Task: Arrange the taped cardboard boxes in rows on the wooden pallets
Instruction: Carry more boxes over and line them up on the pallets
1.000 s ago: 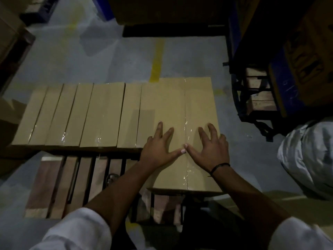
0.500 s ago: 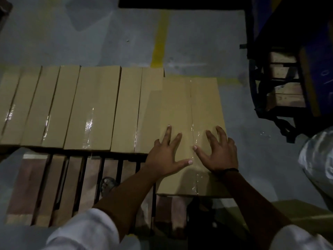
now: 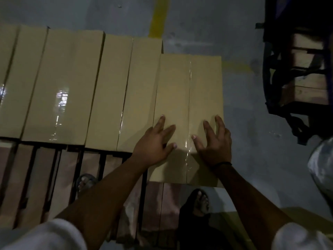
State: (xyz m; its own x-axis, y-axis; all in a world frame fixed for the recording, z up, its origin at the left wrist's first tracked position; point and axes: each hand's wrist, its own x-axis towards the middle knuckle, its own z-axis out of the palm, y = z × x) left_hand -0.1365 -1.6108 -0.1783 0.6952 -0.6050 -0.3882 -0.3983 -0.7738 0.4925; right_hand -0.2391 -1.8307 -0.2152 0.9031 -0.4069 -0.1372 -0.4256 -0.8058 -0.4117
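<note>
Starting at the frame's left, the row of taped boxes (image 3: 63, 87) lies on the wooden pallet (image 3: 23, 177), whose bare slats show at lower left. At centre the left hand (image 3: 153, 143) presses flat on the end box (image 3: 173, 87), as does the right hand (image 3: 214, 147). Fingers are spread, and neither grip is closed round anything. This box sits lower in the frame than its neighbours, so an even push from both palms should square it without skewing.

No text, label, brand or number can be read. The cardboard boxes (image 3: 75, 83) show plain brown tops under glossy tape. The only marking is a yellow line (image 3: 158, 17) painted on the floor (image 3: 252, 145), without lettering.
</note>
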